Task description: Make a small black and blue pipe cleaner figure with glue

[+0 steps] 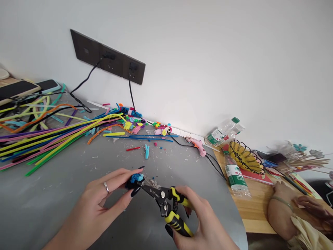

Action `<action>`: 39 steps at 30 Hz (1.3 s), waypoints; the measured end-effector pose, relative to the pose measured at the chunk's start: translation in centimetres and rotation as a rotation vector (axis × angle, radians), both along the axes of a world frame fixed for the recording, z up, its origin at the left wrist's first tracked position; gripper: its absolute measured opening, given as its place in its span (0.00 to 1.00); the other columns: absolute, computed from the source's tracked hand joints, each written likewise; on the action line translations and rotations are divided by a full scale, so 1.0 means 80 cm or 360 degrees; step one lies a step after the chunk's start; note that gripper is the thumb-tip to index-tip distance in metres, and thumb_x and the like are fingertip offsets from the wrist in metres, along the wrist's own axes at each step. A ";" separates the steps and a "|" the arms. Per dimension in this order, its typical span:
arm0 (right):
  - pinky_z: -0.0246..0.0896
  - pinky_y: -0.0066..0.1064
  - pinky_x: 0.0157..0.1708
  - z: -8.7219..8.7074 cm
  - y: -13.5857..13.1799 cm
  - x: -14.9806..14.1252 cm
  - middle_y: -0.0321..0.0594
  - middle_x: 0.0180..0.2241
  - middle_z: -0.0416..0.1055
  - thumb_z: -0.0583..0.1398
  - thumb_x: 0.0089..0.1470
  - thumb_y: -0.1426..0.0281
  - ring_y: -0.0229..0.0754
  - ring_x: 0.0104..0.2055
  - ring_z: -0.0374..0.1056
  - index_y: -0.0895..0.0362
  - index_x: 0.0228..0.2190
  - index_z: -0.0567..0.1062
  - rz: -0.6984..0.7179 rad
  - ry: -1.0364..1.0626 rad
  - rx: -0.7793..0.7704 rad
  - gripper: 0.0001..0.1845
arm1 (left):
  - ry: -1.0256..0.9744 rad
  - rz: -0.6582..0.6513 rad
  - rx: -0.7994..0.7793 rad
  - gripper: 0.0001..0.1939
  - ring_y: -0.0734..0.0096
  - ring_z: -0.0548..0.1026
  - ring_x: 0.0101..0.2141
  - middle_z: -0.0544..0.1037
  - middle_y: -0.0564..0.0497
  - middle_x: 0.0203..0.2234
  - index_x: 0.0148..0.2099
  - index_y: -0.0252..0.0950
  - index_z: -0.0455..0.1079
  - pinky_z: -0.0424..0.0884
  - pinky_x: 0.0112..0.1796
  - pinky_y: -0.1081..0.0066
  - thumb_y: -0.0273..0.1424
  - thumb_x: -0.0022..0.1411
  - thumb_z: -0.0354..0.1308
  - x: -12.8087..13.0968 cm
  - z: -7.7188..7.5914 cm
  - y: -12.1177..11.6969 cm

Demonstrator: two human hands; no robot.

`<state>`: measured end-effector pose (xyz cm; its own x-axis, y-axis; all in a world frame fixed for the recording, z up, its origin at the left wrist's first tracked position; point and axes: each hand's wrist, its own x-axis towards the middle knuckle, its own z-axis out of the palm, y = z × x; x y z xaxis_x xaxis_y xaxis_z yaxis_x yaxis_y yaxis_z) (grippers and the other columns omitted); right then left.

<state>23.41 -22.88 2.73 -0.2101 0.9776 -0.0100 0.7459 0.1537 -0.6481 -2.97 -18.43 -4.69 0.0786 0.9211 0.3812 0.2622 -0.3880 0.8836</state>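
My left hand pinches a small bundle of blue and black pipe cleaner between thumb and fingers. In my right hand are wire strippers with yellow and black handles. Their handles are spread somewhat, and the dark jaws point left, with the tips against the bundle. Whether the jaws are closed on a strand is too small to tell. Grey fuzz shows just behind the jaw tips. Beyond my hands, a folded light-blue pipe cleaner piece and a short red piece lie on the grey table.
Many long coloured pipe cleaners spread over the left. A pink glue gun with its cord lies near the wall. Plastic bottles and a yellow wire-rimmed basket stand right. Another person's arm rests on the wooden table.
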 end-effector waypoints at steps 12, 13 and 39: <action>0.71 0.22 0.36 0.004 0.000 -0.003 0.34 0.41 0.83 0.64 0.40 0.76 0.40 0.37 0.77 0.51 0.48 0.79 -0.0001 -0.0020 0.0019 0.29 | 0.0025 -0.0014 0.0027 0.19 0.64 0.88 0.48 0.88 0.52 0.53 0.60 0.54 0.83 0.82 0.45 0.78 0.35 0.70 0.63 -0.004 -0.002 -0.003; 0.71 0.22 0.36 0.004 0.000 -0.003 0.34 0.41 0.83 0.64 0.40 0.76 0.40 0.37 0.77 0.51 0.48 0.79 -0.0010 -0.0026 0.0025 0.29 | 0.0025 -0.0007 0.0023 0.19 0.64 0.88 0.48 0.88 0.52 0.52 0.60 0.55 0.83 0.82 0.45 0.78 0.35 0.70 0.64 -0.004 -0.003 -0.003; 0.70 0.22 0.35 -0.004 0.000 0.003 0.33 0.41 0.83 0.66 0.42 0.75 0.39 0.36 0.76 0.50 0.48 0.79 -0.0007 -0.0027 0.0012 0.28 | -0.0012 0.0011 0.0053 0.18 0.60 0.89 0.46 0.89 0.52 0.51 0.57 0.54 0.84 0.84 0.43 0.75 0.34 0.67 0.64 0.002 0.004 0.001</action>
<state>23.62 -22.88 2.37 -0.2057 0.9786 -0.0064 0.7575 0.1551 -0.6341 -2.83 -18.35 -4.41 0.0694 0.9085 0.4120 0.2586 -0.4153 0.8722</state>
